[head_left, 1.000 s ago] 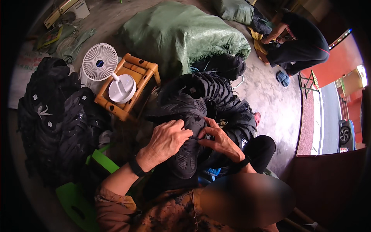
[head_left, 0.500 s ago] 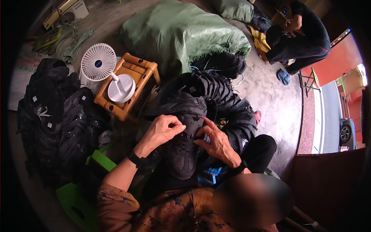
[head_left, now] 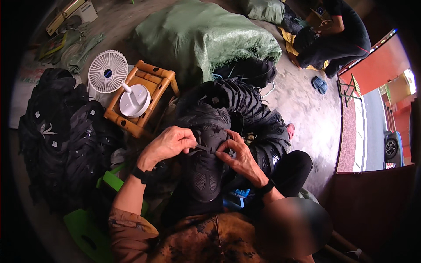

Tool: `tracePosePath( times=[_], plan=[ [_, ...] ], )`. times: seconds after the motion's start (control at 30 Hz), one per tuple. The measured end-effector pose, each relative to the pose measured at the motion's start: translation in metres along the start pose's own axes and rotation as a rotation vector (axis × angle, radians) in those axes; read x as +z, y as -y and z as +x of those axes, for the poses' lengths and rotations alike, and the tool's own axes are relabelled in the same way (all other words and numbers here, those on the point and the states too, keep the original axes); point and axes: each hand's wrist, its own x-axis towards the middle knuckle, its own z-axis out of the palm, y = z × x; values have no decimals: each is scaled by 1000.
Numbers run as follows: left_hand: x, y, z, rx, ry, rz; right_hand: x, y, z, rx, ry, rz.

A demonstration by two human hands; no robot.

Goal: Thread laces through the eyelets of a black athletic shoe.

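A black sneaker [head_left: 207,182] rests on my lap, toe toward me. My left hand [head_left: 169,143] is closed in a pinch on a dark shoelace [head_left: 202,148], drawn out to the left above the tongue [head_left: 211,135]. At the right side of the lacing, my right hand [head_left: 240,157] has its thumb and forefinger together on the lace near the eyelets; its other fingers lie along the shoe's collar. Just beyond the sneaker, many more black shoes [head_left: 243,103] lie in a curved row.
To the left is a heap of black shoes [head_left: 57,140]. A white fan [head_left: 133,101] stands on a bamboo stool [head_left: 151,116]. A green sack [head_left: 193,39] lies ahead. Another person [head_left: 337,39] bends over at the far right, near blue slippers [head_left: 319,84]. Green plastic [head_left: 85,232] is at lower left.
My left hand has moved left and drawn the shoelace out taut. My right fingertips have closed together at the lacing. The other person has shifted slightly.
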Motion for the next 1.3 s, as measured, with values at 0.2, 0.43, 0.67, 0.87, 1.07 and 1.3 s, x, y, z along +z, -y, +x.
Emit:
tracePosePath(
  times=[0.2,0.43,0.67,0.87,1.07,1.3],
  plan=[
    [-36,74,26,18,-380,298,-19,-4,-4,175,-16,639],
    [-179,207,-42,-98,-826,-1094,-17,1,10,182,-31,285],
    [-354,266,-283,336,-997,-1119,-13,-5,20,-158,-91,-156],
    [-329,232,-327,381,-1276,-779,-4,-3,22,-183,-165,-14],
    [-46,34,-105,121,-863,-326,-11,-10,33,118,45,475],
    [75,-27,-18,543,-606,656,-9,-7,28,135,-10,545]
  ],
)
